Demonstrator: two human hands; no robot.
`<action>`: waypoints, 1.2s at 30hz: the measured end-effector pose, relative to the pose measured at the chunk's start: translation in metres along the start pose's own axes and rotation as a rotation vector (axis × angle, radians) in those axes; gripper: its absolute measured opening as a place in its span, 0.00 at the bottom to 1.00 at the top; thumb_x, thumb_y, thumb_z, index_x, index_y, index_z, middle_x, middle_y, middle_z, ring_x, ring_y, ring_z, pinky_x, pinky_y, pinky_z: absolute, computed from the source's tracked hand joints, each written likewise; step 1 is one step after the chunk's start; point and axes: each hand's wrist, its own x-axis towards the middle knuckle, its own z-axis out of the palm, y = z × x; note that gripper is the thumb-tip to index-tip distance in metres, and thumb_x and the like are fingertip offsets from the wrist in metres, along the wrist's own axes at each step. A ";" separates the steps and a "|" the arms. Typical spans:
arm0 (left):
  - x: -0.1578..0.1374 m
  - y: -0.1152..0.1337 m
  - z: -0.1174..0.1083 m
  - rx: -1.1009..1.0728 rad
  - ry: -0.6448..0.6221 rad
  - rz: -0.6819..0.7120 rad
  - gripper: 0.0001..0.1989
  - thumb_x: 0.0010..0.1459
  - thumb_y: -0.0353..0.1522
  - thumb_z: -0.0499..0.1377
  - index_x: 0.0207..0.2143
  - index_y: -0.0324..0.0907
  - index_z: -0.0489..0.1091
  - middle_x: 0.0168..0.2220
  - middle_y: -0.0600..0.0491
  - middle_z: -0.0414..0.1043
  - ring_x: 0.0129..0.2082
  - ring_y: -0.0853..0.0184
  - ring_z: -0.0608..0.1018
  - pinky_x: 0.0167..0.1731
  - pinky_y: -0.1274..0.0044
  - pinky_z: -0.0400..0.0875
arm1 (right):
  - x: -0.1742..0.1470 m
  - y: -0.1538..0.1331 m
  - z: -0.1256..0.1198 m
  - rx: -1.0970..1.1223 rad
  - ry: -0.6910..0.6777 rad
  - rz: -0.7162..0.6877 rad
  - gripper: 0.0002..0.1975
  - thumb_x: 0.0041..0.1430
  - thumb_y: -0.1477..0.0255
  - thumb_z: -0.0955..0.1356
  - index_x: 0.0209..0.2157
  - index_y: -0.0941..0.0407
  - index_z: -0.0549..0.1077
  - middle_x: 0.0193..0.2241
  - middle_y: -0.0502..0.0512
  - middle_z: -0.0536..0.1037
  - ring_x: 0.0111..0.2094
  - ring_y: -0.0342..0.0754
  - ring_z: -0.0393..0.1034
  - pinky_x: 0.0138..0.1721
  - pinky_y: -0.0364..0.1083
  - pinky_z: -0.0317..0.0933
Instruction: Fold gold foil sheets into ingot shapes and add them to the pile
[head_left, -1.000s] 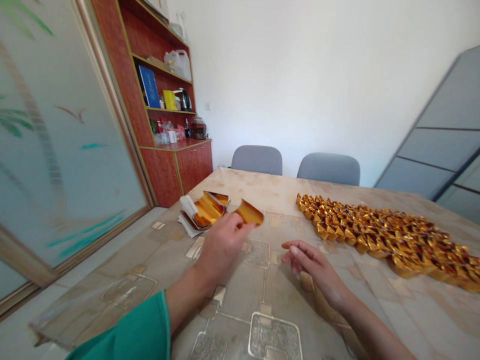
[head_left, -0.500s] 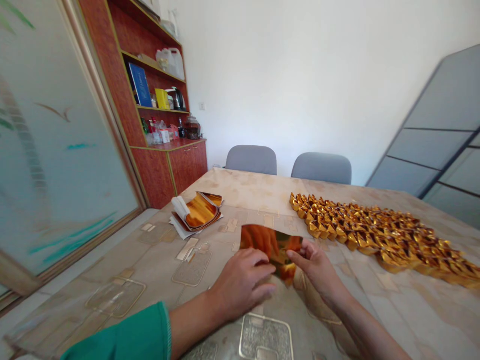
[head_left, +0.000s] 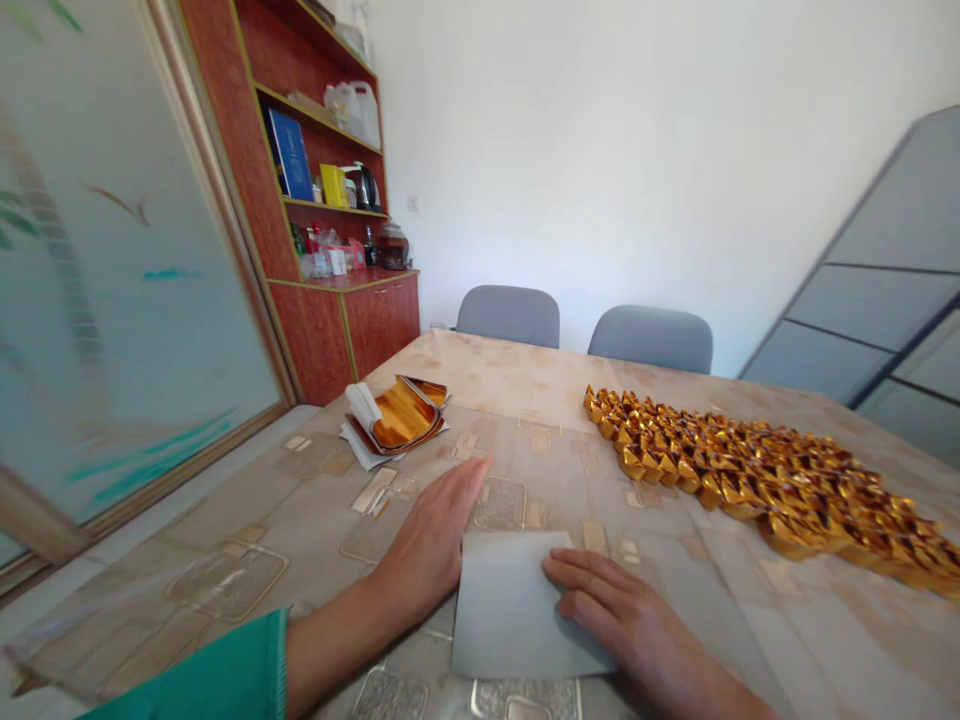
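A sheet of foil paper point(head_left: 517, 610) lies on the table in front of me, its plain pale side up. My left hand point(head_left: 431, 545) stands on edge along the sheet's left side, fingers stretched out and pointing forward. Across the sheet's right part rests my right hand point(head_left: 619, 605), fingers laid over the paper and its thumb hidden. Farther off to the left is a loose stack of gold foil sheets point(head_left: 405, 415), curled, with white backs showing. Many folded gold paper ingots point(head_left: 720, 460) stand in tight rows on the right.
A patterned cloth covers the table point(head_left: 315, 520). Two grey chairs point(head_left: 510, 315) stand at its far side. Behind on the left is a red-brown shelf cabinet point(head_left: 322, 320) with jugs, a kettle and bottles, beside a frosted glass door point(head_left: 150, 300).
The sheet was held up in both hands with its gold side showing; now it lies pale side up on the table. My left hand has let go and straightened its fingers.
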 end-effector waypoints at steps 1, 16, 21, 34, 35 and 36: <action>-0.004 0.003 -0.002 0.030 0.019 0.102 0.31 0.57 0.24 0.55 0.63 0.43 0.57 0.64 0.41 0.60 0.62 0.56 0.65 0.58 0.61 0.62 | -0.001 -0.003 0.000 0.003 -0.013 0.003 0.08 0.62 0.80 0.65 0.39 0.55 0.73 0.51 0.57 0.79 0.54 0.51 0.71 0.57 0.52 0.65; -0.033 0.011 -0.005 0.038 -0.027 0.518 0.11 0.69 0.30 0.50 0.47 0.42 0.71 0.47 0.48 0.77 0.46 0.63 0.77 0.45 0.71 0.72 | -0.006 -0.006 -0.010 -0.127 0.010 0.032 0.08 0.60 0.82 0.66 0.36 0.55 0.74 0.43 0.57 0.81 0.42 0.54 0.73 0.44 0.53 0.69; -0.038 0.017 -0.015 -0.060 -0.149 0.382 0.05 0.63 0.30 0.55 0.36 0.42 0.71 0.40 0.50 0.76 0.37 0.64 0.74 0.38 0.73 0.70 | -0.016 -0.008 -0.013 0.027 -0.091 0.152 0.13 0.55 0.84 0.67 0.40 0.54 0.74 0.45 0.55 0.79 0.44 0.54 0.71 0.46 0.53 0.66; -0.020 0.016 -0.004 -0.214 -0.273 -0.090 0.16 0.58 0.31 0.60 0.49 0.46 0.67 0.39 0.54 0.77 0.37 0.62 0.78 0.36 0.73 0.71 | 0.007 0.005 -0.002 0.290 -0.040 0.529 0.12 0.66 0.69 0.63 0.29 0.55 0.73 0.30 0.55 0.76 0.34 0.52 0.68 0.36 0.50 0.60; -0.020 0.015 -0.002 -0.213 -0.271 -0.077 0.19 0.58 0.30 0.60 0.52 0.46 0.65 0.43 0.53 0.78 0.40 0.61 0.79 0.39 0.71 0.72 | 0.008 0.006 0.000 0.253 -0.035 0.564 0.10 0.64 0.70 0.65 0.28 0.55 0.72 0.29 0.55 0.75 0.34 0.52 0.68 0.36 0.50 0.59; -0.020 0.014 0.000 -0.213 -0.270 -0.062 0.22 0.58 0.29 0.60 0.55 0.47 0.63 0.46 0.52 0.77 0.43 0.60 0.79 0.43 0.69 0.73 | 0.009 0.006 0.002 0.224 -0.028 0.595 0.08 0.61 0.71 0.67 0.28 0.55 0.72 0.29 0.54 0.75 0.33 0.52 0.67 0.35 0.50 0.58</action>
